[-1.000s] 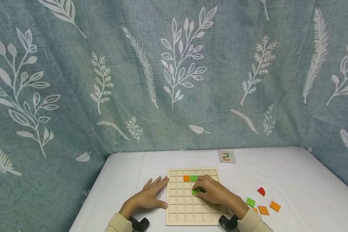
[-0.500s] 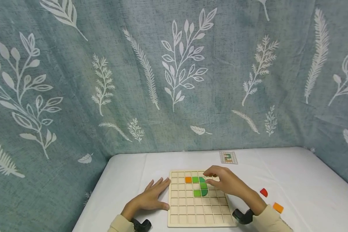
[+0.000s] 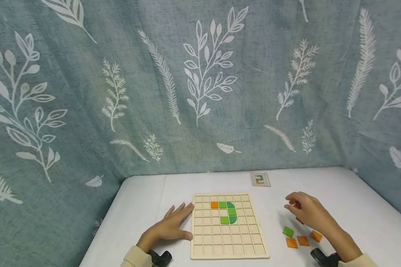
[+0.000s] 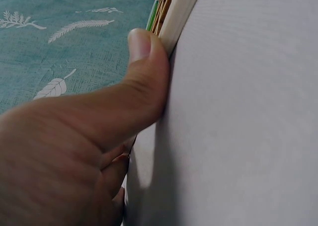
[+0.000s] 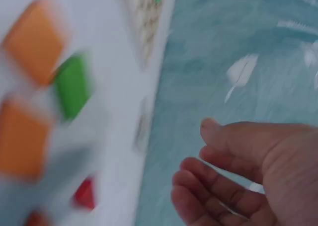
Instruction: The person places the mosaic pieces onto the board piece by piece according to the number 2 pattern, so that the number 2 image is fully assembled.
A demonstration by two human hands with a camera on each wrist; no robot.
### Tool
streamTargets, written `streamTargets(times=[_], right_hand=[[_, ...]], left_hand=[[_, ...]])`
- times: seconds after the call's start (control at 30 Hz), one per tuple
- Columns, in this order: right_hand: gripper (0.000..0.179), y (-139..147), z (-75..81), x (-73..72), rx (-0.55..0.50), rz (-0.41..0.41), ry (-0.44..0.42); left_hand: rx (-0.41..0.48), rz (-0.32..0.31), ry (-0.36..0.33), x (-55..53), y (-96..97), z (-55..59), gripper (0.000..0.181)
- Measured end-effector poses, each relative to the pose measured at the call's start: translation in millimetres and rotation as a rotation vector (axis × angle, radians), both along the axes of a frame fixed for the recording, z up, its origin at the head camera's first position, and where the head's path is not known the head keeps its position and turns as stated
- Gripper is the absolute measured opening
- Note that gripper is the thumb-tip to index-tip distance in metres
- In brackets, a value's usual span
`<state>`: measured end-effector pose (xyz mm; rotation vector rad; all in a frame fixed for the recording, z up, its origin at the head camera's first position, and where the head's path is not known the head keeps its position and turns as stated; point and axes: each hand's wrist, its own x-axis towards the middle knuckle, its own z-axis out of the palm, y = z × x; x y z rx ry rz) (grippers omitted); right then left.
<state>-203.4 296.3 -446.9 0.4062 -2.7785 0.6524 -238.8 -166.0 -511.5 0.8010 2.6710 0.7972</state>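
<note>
A pale wooden grid board (image 3: 214,239) lies on the table. My left hand (image 3: 170,226) rests flat at its left side, fingers spread, and in the left wrist view the thumb (image 4: 141,47) touches the board's edge. Set in the grid are an orange square tile (image 3: 214,204), several green tiles (image 3: 232,211) and two dark green rounded pieces (image 3: 232,219). My right hand (image 3: 307,211) hovers over the loose pieces at the right, fingers loosely bent and holding nothing. Beneath it a red quarter-round piece (image 3: 299,220) is partly hidden. Nearby lie a green square (image 3: 288,231) and orange squares (image 3: 303,241).
At the back of the table lies a small pattern card (image 3: 260,179) with a coloured figure on a grid. A white cloth (image 3: 173,185) covers the table. Behind it hangs a blue-green leaf-print curtain (image 3: 187,155).
My right hand has left the board and moved right, above the loose pieces. The green tile and dark green piece it was touching stay in the grid. The left hand keeps its place.
</note>
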Motion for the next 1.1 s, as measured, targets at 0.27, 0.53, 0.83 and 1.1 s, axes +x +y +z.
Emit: streamTargets(times=[0.27,0.53,0.83,1.1], right_hand=[[0.023,35.4,-19.3,2.3,0.044,-0.145,-0.236],[0.041,39.3,-30.3,-1.2,0.067,-0.181,-0.277],[0.041,36.9,-36.9,-2.4,0.073,-0.191,-0.265],[0.025,32.9,-39.3,-5.3,0.076,-0.195,-0.224]], left_hand=[[-0.002,-0.001,0.013,1.0,-2.0,1.3,0.108],[0.012,0.003,-0.007,0.2,-0.1,2.3,0.109],[0.003,0.015,-0.005,1.3,1.4,0.3,0.109],[0.014,0.009,-0.008,2.9,1.2,3.8,0.108]])
